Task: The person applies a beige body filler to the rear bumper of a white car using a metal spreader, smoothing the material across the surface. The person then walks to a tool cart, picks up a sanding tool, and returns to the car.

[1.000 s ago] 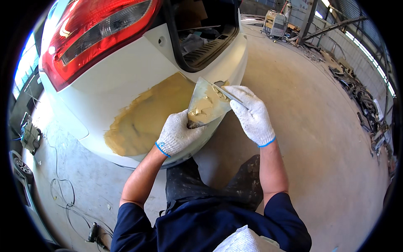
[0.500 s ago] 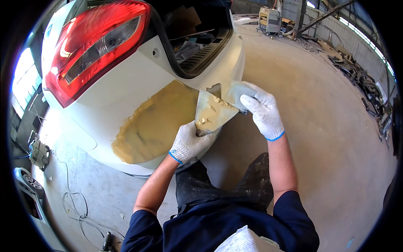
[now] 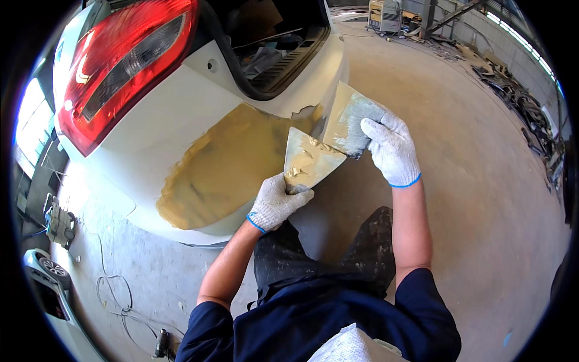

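White-gloved left hand (image 3: 278,204) grips a thin, pale grey-green triangular spreader (image 3: 325,161) by its narrow near end, thumb on the upper face, fingers mostly hidden beneath. Spreader is in mid-scene, in front of the car; long axis runs from near left to far right, narrow end toward the body, broad straight edge facing far right. Upper face carries thick beige paste (image 3: 300,161), lumpy by the thumb and along the broad edge. White-gloved right hand (image 3: 393,151) is closed on a thin, pale grey four-sided spreader (image 3: 345,120), thumb on top, other fingers behind. That one sits just to the right and far side of the first; broad edge faces left, toward the bumper, one corner points far, gripped side faces right. Beige film on its left part, dark grime at its near corner. Near corners of the two spreaders overlap in view; cannot tell if they touch. Left of both, the white car bumper (image 3: 142,142) bears a long tan smooth patch (image 3: 220,166), axis near left to far right, with a jagged-edged grey spot (image 3: 306,113) by its far right end. Red-and-grey tail light (image 3: 129,60) far left.
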The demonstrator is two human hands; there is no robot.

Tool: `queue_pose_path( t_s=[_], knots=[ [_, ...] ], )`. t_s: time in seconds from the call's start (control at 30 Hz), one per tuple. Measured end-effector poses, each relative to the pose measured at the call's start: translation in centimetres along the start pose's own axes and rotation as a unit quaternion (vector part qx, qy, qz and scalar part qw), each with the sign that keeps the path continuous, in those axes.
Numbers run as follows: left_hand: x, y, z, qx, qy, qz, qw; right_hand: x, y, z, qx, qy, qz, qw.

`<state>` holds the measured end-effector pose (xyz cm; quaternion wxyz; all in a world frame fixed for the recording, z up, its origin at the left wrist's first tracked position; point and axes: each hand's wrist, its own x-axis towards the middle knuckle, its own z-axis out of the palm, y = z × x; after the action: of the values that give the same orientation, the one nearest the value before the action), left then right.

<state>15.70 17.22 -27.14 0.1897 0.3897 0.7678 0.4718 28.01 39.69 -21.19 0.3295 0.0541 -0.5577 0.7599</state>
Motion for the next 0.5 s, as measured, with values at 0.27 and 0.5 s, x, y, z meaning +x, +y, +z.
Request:
queue_pose_path(
  t_s=[0.27,0.5],
  knots=[
    [-1.6,0.1,-1.0,-0.088,0.086,-0.014,0.992,0.3,3.2,-2.0,-0.387,-0.111,-0.004,0.916],
    [-9.8,-5.4,-5.4,-0.028,0.274,0.021,0.961,6.4,7.5,1.2,-0.537,-0.143,-0.413,0.722]
  ],
)
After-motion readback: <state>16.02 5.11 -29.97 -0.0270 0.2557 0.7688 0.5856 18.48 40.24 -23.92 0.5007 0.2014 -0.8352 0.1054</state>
